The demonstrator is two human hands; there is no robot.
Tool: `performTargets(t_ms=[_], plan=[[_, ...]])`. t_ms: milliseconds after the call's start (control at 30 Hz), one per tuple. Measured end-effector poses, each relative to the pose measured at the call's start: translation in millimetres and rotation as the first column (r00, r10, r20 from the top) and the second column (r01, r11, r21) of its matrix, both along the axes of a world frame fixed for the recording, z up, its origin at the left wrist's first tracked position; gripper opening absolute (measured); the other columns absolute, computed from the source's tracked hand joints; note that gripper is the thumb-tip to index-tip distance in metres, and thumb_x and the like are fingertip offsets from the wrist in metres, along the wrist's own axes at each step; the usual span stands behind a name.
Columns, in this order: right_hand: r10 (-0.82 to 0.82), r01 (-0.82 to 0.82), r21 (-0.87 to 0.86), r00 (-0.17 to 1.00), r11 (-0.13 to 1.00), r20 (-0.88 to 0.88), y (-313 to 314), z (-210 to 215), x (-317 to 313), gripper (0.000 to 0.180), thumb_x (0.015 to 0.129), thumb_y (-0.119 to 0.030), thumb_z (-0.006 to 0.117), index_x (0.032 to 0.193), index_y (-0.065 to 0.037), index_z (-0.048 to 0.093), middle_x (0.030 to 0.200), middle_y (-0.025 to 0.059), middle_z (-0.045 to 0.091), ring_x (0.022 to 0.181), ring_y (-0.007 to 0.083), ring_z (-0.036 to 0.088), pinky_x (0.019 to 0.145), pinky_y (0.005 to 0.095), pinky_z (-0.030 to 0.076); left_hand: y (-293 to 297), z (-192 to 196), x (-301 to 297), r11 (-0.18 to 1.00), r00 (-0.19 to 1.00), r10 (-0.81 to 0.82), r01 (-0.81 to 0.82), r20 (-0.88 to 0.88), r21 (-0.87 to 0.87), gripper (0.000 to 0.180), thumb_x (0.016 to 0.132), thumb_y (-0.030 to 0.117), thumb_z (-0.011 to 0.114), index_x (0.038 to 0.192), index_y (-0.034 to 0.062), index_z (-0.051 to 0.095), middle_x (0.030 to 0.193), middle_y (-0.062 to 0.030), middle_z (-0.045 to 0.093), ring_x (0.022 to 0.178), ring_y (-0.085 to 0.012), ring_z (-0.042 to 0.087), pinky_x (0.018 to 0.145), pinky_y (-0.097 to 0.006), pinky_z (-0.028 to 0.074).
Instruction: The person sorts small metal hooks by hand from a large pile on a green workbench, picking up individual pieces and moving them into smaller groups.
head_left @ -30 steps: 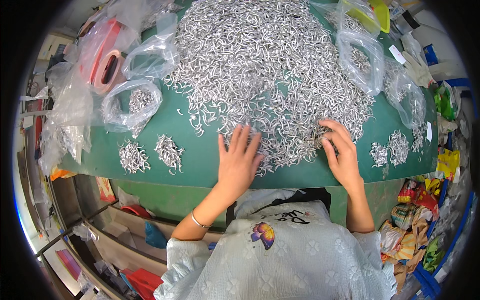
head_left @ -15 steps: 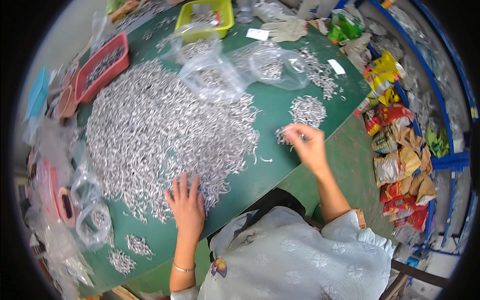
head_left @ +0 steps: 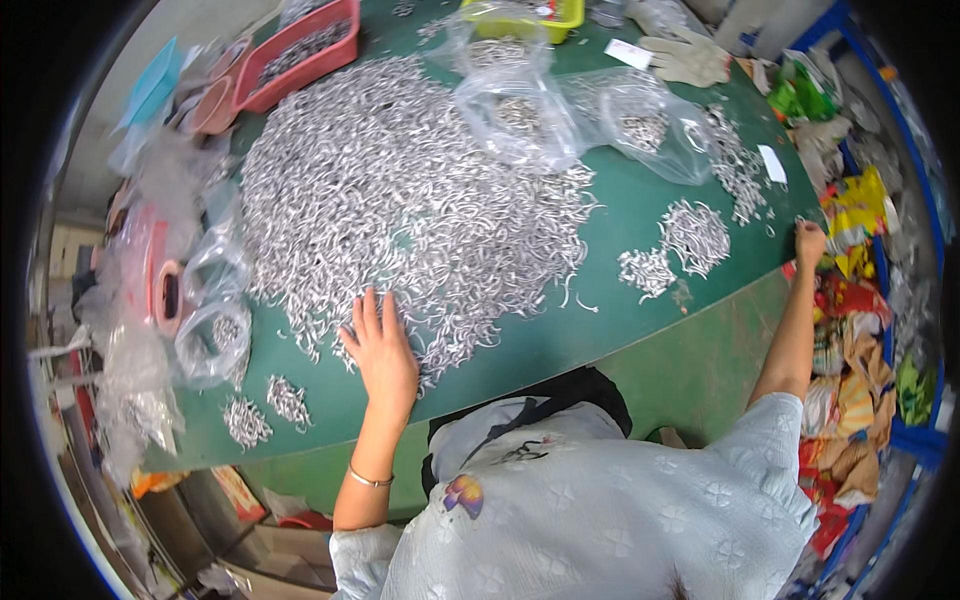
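Observation:
A wide heap of small, curved silvery metal pieces (head_left: pixel 400 190) covers much of the green table (head_left: pixel 540 345). My left hand (head_left: pixel 387 352) lies on the heap's near edge, its fingers stretched out and slightly apart. My right arm reaches far out to the table's right corner, where my right hand (head_left: pixel 811 243) is closed. Whatever it may hold is too small to make out. Between my hands, nearer the right one, are a small pile (head_left: pixel 647 273) and a larger round pile (head_left: pixel 695 238) of the same pieces. A loose strip of pieces (head_left: pixel 737 165) lies behind them.
Clear plastic bags (head_left: pixel 520 120) with pieces inside stand behind the heap. A red basket (head_left: pixel 300 55) and a yellow-green basket (head_left: pixel 572 22) are farther back. Two little piles (head_left: pixel 288 403) sit front left. A glove (head_left: pixel 690 57) lies at the back; colourful packets (head_left: pixel 850 400) fill the right side.
My right hand has left the small pile and moved right to the table's corner. My left hand stays on the heap's near edge. The whole view has shifted.

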State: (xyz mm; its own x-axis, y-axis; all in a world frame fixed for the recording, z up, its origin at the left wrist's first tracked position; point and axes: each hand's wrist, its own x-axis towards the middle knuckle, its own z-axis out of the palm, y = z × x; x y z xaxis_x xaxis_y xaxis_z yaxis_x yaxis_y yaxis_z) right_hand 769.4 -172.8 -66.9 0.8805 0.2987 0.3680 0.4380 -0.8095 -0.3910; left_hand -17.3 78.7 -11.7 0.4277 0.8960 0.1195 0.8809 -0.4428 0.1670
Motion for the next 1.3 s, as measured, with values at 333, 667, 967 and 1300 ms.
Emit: performTargets(t_ms=[333, 667, 967, 1300], plan=[[0.400, -0.459, 0.290, 0.885, 0.840, 0.240, 143.6, 98.5, -251.7, 0.027, 0.091, -0.012, 0.062, 0.116, -0.002, 0.064, 0.088, 0.0102, 0.062, 0.080, 0.0208, 0.059, 0.074, 0.0338, 0.047, 15.2, 30.1, 71.2, 0.900, 0.900, -0.430, 0.434, 0.072, -0.039, 0.055, 0.090, 0.009, 0.060, 0.143, 0.0116, 0.043, 0.153, -0.0120, 0.033, 0.142, -0.0387, 0.027, 0.110, -0.063, 0.025], [0.990, -0.999, 0.036, -0.013, -0.008, -0.142, 202.5, 88.4, -542.1, 0.046, 0.078, -0.020, 0.076, 0.121, -0.009, 0.061, 0.133, 0.0103, 0.051, 0.128, 0.0323, 0.044, 0.103, 0.0484, 0.036, 5.2, 13.2, 30.6, 0.951, 0.951, -0.308, 0.308, -0.030, -0.002, 0.045, 0.087, 0.009, 0.060, 0.132, 0.0066, 0.053, 0.149, -0.0064, 0.039, 0.138, -0.0345, 0.034, 0.107, -0.062, 0.030], [0.989, -0.986, -0.154, 0.083, 0.064, -0.124, 202.9, 80.9, -543.2, 0.034, 0.081, -0.026, 0.073, 0.113, -0.016, 0.066, 0.134, 0.0058, 0.051, 0.134, 0.0289, 0.040, 0.110, 0.0583, 0.025, 21.0, 14.3, -2.8, 0.996, 0.998, -0.046, 0.042, 0.049, 0.081, 0.040, 0.087, 0.005, 0.057, 0.127, 0.0115, 0.059, 0.148, -0.0139, 0.041, 0.135, -0.0405, 0.038, 0.107, -0.065, 0.029], [0.938, -0.938, -0.045, 0.345, 0.343, -0.040, 185.7, 79.8, -559.4, 0.027, 0.082, -0.015, 0.072, 0.108, -0.011, 0.067, 0.128, 0.0083, 0.055, 0.127, 0.0328, 0.046, 0.107, 0.0523, 0.027, -63.3, 28.6, -47.6, 0.978, 0.916, 0.051, 0.034, 0.397, -0.204, 0.046, 0.084, 0.006, 0.069, 0.128, 0.0055, 0.057, 0.146, -0.0168, 0.042, 0.138, -0.0399, 0.035, 0.112, -0.058, 0.024]])
